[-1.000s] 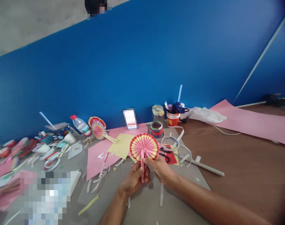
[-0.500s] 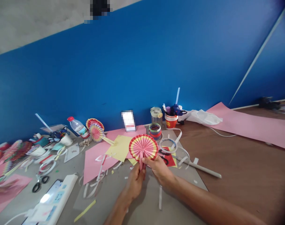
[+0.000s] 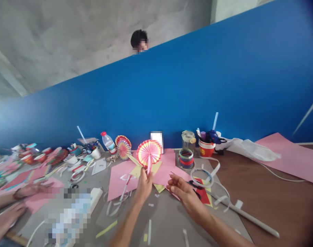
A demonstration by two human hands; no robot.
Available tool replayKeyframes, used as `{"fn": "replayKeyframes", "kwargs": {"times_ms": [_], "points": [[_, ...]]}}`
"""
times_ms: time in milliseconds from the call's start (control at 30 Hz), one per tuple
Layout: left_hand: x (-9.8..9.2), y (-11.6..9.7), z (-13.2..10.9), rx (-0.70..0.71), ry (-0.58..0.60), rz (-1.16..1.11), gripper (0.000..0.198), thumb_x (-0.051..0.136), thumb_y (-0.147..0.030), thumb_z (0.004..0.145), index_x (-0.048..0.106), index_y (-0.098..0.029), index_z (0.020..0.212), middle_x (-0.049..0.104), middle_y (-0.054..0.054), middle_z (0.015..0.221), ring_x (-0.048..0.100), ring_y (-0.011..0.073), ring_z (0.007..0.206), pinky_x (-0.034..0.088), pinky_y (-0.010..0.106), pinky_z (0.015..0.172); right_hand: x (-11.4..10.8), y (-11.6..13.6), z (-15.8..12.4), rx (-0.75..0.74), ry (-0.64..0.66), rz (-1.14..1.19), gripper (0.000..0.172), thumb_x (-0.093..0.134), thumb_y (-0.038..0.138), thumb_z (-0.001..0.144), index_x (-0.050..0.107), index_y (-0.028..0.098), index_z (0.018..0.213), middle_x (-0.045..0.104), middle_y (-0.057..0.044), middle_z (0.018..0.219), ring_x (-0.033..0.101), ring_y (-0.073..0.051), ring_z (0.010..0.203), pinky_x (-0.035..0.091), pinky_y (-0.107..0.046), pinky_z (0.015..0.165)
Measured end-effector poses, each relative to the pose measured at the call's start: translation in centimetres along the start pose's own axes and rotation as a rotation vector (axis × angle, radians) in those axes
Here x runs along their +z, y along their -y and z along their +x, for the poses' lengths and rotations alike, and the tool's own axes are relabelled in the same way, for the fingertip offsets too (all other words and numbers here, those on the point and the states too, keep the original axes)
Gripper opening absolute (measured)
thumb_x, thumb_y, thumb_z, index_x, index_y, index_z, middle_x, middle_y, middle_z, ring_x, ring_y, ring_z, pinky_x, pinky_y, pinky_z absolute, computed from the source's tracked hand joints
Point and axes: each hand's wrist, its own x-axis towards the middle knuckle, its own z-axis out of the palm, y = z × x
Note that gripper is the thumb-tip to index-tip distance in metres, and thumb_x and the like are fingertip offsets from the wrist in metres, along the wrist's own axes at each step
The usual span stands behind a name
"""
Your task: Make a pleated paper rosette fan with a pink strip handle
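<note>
My left hand (image 3: 144, 186) is closed round the narrow pink handle of a round pleated paper fan (image 3: 144, 154), holding it upright. The fan has a pink middle, a yellow ring and a red rim. To the right of it, my right hand (image 3: 181, 190) is off the fan with its fingers apart and slightly bent, nothing in them. Behind the fan lie pink paper (image 3: 169, 163) and yellow paper (image 3: 156, 168). Near my right hand are red paper (image 3: 204, 196), partly covered scissors (image 3: 197, 192) and a roll of white tape (image 3: 209, 178).
Two more pleated fans (image 3: 123, 151) lean beside a water bottle (image 3: 108, 143). A jar (image 3: 188, 139), tape rolls (image 3: 186, 158) and a tool-filled cup (image 3: 207, 148) stand at the back. A pale rod (image 3: 254, 216) lies right. A co-worker's hands (image 3: 34, 189) work on pink paper at left.
My right hand has let go of the fan and moved right, its fingers opening. My left hand has kept hold of the handle and raised the fan slightly. The view has swung left and up.
</note>
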Motion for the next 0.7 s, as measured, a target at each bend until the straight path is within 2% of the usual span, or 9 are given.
{"fn": "replayKeyframes", "kwargs": {"times_ms": [100,200,267,333,400,467,700], "points": [[-0.6,0.4,4.1,-0.014,-0.021,-0.001,0.023,0.056,-0.041,0.082,0.049,-0.02,0.086,0.053,-0.003,0.066,0.049,0.0112,0.051,0.039,0.024,0.053,-0.1,0.1,-0.2,0.029,0.02,0.005,0.055,0.076,0.043,0.064,0.058,0.021,0.112,0.058,-0.006,0.099,0.062,-0.023,0.094,0.044,-0.04,0.09],[-1.0,1.3,8.2,-0.025,-0.048,0.008,0.023,0.05,-0.04,0.087,0.052,-0.018,0.08,0.052,-0.004,0.06,0.049,0.0097,0.05,0.041,0.023,0.053,-0.4,0.4,-0.4,0.05,0.012,0.011,0.053,0.074,0.043,0.065,0.058,0.022,0.111,0.058,-0.005,0.098,0.062,-0.021,0.088,0.045,-0.038,0.087],[-1.2,2.2,10.5,-0.052,-0.111,0.022,0.024,0.05,-0.038,0.089,0.055,-0.015,0.083,0.054,-0.003,0.064,0.052,0.0095,0.053,0.044,0.023,0.054,-0.6,0.5,-0.4,0.068,0.005,0.017,0.051,0.073,0.042,0.065,0.058,0.022,0.11,0.057,-0.005,0.098,0.062,-0.02,0.086,0.045,-0.037,0.085],[-1.3,3.2,12.3,-0.092,-0.163,0.026,0.025,0.051,-0.037,0.09,0.058,-0.013,0.096,0.061,0.002,0.08,0.058,0.0113,0.064,0.049,0.027,0.06,-0.7,0.6,-0.3,0.078,0.004,0.019,0.049,0.073,0.041,0.066,0.059,0.022,0.108,0.057,-0.005,0.099,0.061,-0.019,0.085,0.045,-0.036,0.085],[-1.3,4.0,13.5,-0.13,-0.199,0.023,0.029,0.053,-0.035,0.09,0.056,-0.014,0.11,0.062,0.006,0.101,0.062,0.0157,0.082,0.053,0.034,0.07,-0.9,0.6,-0.2,0.086,-0.004,0.012,0.046,0.072,0.041,0.066,0.06,0.022,0.106,0.057,-0.005,0.098,0.061,-0.019,0.082,0.045,-0.037,0.084],[-1.2,4.6,14.5,-0.161,-0.224,0.018,0.033,0.054,-0.034,0.089,0.054,-0.015,0.117,0.059,0.009,0.113,0.061,0.0195,0.094,0.053,0.04,0.078,-1.1,0.3,0.0,0.097,-0.021,-0.009,0.045,0.072,0.041,0.065,0.061,0.022,0.104,0.057,-0.006,0.099,0.061,-0.019,0.082,0.045,-0.037,0.085],[-0.6,6.1,17.1,-0.274,-0.203,0.054,0.035,0.055,-0.033,0.089,0.054,-0.016,0.119,0.057,0.009,0.118,0.06,0.0213,0.099,0.052,0.042,0.082,-2.0,-1.2,0.9,0.103,-0.026,-0.04,0.042,0.071,0.041,0.064,0.064,0.022,0.1,0.059,-0.007,0.096,0.061,-0.02,0.079,0.046,-0.037,0.079]]}}
